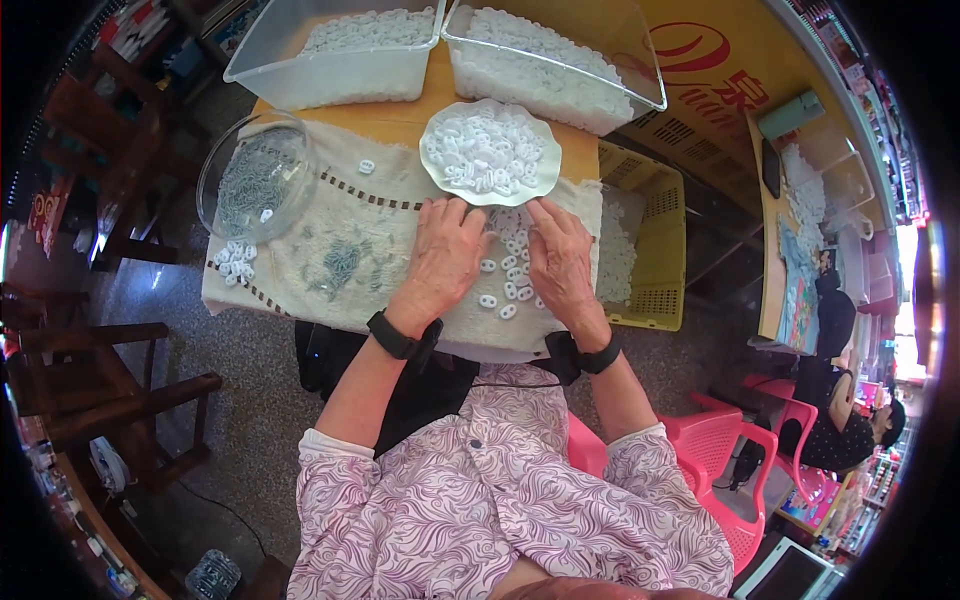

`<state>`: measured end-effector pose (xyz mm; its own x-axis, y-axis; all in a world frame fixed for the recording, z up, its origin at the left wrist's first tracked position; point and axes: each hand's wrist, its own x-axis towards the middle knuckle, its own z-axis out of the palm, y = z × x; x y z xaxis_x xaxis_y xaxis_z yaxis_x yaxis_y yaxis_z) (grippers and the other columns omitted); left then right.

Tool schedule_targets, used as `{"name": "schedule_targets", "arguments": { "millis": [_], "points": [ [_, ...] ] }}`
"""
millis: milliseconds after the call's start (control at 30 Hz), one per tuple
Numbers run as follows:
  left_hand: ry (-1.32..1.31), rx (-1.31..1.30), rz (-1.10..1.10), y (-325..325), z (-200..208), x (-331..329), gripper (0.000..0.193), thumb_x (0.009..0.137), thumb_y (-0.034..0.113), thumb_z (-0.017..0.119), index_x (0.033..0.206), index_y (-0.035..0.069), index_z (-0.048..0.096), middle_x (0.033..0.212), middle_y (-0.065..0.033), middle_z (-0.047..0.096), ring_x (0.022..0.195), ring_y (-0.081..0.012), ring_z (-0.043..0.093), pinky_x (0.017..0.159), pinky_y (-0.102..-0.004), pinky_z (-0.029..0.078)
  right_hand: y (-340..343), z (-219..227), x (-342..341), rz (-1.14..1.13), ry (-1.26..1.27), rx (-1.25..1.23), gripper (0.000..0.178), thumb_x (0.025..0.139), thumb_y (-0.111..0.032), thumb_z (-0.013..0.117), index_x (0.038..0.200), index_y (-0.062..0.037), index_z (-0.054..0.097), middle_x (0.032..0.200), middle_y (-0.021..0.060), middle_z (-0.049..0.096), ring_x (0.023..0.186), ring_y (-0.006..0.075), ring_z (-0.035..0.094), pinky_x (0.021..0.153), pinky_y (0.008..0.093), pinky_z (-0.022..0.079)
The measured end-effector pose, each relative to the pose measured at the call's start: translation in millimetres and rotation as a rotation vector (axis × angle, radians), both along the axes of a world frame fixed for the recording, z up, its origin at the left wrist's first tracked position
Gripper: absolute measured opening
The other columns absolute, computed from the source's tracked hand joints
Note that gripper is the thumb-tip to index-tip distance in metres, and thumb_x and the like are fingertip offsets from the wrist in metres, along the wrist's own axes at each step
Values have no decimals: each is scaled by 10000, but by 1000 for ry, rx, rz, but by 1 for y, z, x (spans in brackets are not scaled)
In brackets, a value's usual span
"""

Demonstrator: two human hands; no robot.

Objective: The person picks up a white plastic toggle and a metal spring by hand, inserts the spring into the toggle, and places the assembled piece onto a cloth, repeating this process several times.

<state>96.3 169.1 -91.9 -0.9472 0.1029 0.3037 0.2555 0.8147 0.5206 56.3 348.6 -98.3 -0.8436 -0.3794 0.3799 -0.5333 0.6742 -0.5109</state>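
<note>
A pale scalloped plate (548, 182) is heaped with small white oval plastic pieces (488, 150), each with two holes. Its near rim meets the fingers of my left hand (442, 252) on the left and my right hand (562, 258) on the right. Both hands are closed at that rim, fingertips partly hidden by it. Between and below my hands, loose white pieces (510, 285) lie scattered on the cream cloth (400, 300). To the left of my left hand is a small pile of thin grey metal parts (342, 262), too fine to make out.
A clear round bowl (205, 190) of similar grey parts stands at the left, beside a white cluster (235, 262). Two clear bins (330, 85) of white pieces line the far edge. A yellow crate (655, 250) is at the right. Pink chairs (715, 460) and a person (840, 430) are farther right.
</note>
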Motion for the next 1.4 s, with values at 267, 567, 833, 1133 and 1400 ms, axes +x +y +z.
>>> {"name": "schedule_targets", "arguments": {
  "millis": [267, 567, 833, 1133, 1400],
  "points": [
    [39, 6, -67, 4, -11, -5, 277, 831, 137, 607, 1081, 27, 565, 1104, -146, 525, 1045, -347, 464, 1006, -495, 325, -3, -4, -5, 30, -11, 50, 396, 781, 29, 508, 1171, -30, 548, 1182, 148, 554, 1136, 333, 494, 1037, 511, 301],
    [24, 20, -82, -1, -13, -6, 252, 781, 58, 587, 1031, 27, 592, 1046, -109, 569, 1015, -340, 467, 968, -467, 360, -12, 8, -3, 157, -85, 131, 304, 779, 41, 494, 1070, 4, 574, 1037, 158, 573, 1004, 350, 510, 944, 424, 365],
    [56, 82, -141, -8, -7, 2, 242, 764, 18, 620, 1004, 13, 647, 1010, -88, 632, 976, -298, 542, 898, -398, 419, -13, 13, 11, 164, -72, 7, 339, 736, 81, 503, 1031, -15, 640, 1049, 122, 624, 1002, 314, 540, 910, 397, 402],
    [31, 8, -104, 0, 4, 16, 288, 758, 26, 628, 1044, -2, 631, 1123, -127, 614, 1103, -319, 534, 971, -406, 416, -11, 15, 19, 186, -101, 39, 348, 722, 61, 536, 1031, -50, 649, 1046, 80, 626, 990, 275, 542, 862, 387, 402],
    [56, 72, -131, 5, 7, 32, 219, 754, 17, 652, 971, -10, 647, 996, -126, 645, 1008, -310, 577, 900, -387, 462, 0, 32, 12, 234, -246, -119, 218, 786, 56, 536, 952, -4, 664, 987, 138, 649, 852, 312, 625, 755, 370, 480]
  ]
}}
